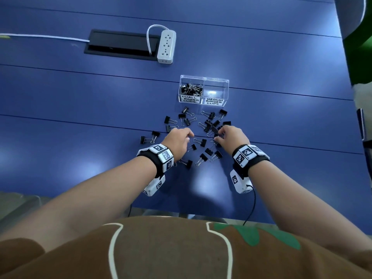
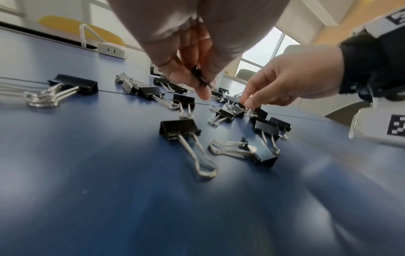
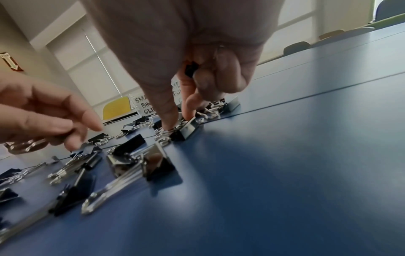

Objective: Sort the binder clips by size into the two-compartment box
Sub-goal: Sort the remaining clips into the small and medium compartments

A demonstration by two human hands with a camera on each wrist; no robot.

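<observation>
Several black binder clips [image 1: 203, 141] lie scattered on the blue table in front of a clear two-compartment box [image 1: 203, 79]. Its left compartment, labelled small, holds a heap of small clips [image 1: 191, 89]; the right one, labelled medium, is bare. My left hand [image 1: 189, 135] hovers over the pile with a small black clip [image 2: 198, 76] held in its curled fingers. My right hand [image 1: 218, 135] keeps a black clip [image 3: 190, 69] tucked in its curled fingers while thumb and forefinger pinch another clip [image 3: 185, 132] that lies on the table.
A white power strip [image 1: 166, 46] and a black cable hatch [image 1: 120, 45] sit at the back of the table [image 1: 80, 109]. A white cable runs off to the left. The table's right edge is close to the box.
</observation>
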